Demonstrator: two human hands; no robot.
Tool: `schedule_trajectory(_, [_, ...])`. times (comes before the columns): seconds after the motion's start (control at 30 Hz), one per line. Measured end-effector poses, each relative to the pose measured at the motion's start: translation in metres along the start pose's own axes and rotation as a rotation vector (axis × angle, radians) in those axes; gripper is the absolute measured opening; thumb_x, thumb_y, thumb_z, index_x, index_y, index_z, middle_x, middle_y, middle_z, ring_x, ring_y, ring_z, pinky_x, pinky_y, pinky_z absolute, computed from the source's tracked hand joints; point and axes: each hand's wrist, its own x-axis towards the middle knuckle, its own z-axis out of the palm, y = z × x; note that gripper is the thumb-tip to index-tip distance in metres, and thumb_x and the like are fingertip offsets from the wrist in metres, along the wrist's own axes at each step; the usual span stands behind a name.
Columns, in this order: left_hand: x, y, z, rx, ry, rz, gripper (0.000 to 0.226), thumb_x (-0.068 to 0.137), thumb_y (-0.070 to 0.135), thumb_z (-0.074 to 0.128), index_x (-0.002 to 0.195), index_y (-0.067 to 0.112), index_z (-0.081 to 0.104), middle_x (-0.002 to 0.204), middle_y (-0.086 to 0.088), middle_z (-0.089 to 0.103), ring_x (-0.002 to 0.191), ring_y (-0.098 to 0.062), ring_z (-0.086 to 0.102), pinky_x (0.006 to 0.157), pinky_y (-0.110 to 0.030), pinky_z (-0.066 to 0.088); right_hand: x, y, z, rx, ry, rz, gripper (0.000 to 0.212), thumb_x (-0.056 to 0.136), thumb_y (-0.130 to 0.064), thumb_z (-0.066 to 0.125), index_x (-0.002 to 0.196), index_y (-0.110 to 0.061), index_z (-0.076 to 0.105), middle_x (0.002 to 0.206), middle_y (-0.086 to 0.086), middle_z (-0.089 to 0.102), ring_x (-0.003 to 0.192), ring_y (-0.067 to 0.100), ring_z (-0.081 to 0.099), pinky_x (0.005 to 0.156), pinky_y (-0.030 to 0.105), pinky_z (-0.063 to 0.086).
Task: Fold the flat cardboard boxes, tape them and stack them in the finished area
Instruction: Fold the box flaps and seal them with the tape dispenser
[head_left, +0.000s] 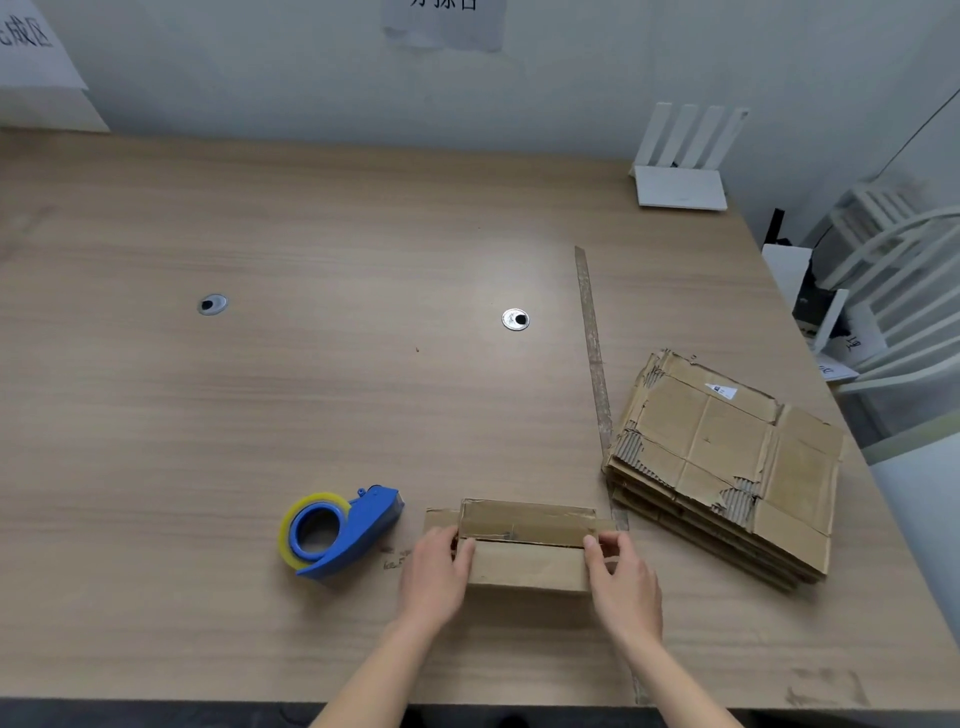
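At table's (260, 415) near edge:
Left hand (434, 571): grips box's (527, 545) left end.
Right hand (621, 577): pinches right end.
Box: top flap folded down, contents unseen.

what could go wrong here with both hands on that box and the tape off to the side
1. Both the left hand and right hand hold the box; letting go to reach the tape dispenser may let its flaps spring open.
2. The flat stack looks torn, so later boxes might fold unevenly.

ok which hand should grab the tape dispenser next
Left. The left hand holds the box on the side where the tape dispenser lies; the right hand would have to cross over the box.
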Motion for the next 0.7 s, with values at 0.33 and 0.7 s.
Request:
schedule_trajectory(0.33, [-0.001,-0.014,-0.038,0.205,0.174,-0.022,0.048,0.081,0.063,0.069,0.098,0.024,0.046,0.098,0.01,0.048,0.083,-0.012,0.055,0.061,-0.025,0.042,0.035,-0.053,0.017,0.029,-0.218,-0.266,0.052,0.099,-0.019,0.057,0.149,-0.029,0.046,0.149,-0.006,0.051,0.137,0.014,0.046,0.113,0.03,0.036])
schedule_trajectory(0.7, [-0.001,0.004,-0.019,0.143,0.004,0.149,0.068,0.092,0.055,0.061,0.152,0.047,0.03,0.112,0.01,0.048,0.098,-0.011,0.057,0.072,-0.023,0.039,0.021,-0.072,0.039,0.0,-0.221,-0.392,0.07,0.092,-0.031,0.068,0.153,-0.031,0.036,0.165,-0.008,0.019,0.149,0.007,0.023,0.115,0.021,0.024])
